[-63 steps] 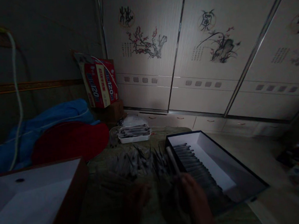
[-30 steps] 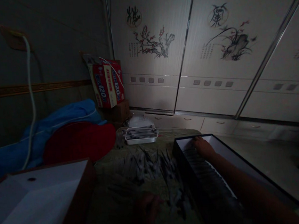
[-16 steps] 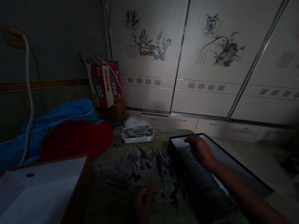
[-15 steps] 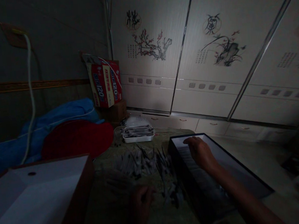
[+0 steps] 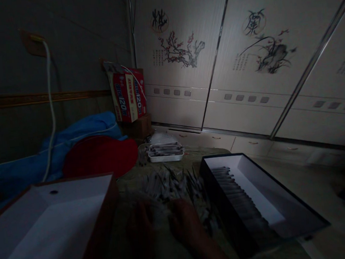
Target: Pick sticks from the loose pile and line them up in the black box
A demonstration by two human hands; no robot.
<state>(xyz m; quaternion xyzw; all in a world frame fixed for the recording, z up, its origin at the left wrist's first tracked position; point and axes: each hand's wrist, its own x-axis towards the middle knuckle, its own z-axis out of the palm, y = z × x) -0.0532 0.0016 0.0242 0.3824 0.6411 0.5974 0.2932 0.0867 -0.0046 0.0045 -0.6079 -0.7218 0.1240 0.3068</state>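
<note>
Box with reddish-brown sides (image 5: 109, 193) stands leftmost; next come the left hand (image 5: 142, 221) and right hand (image 5: 184, 221), at the near edge of loose pen-like sticks (image 5: 155, 185) on the tabletop (image 5: 197, 153). It is too dark to tell whether either grips one. The sticks look light, stiff and smooth, probably best pinched mid-shaft. Rightmost, a dark-rimmed box (image 5: 282, 192) holds a row of similar sticks (image 5: 234, 192).
</note>
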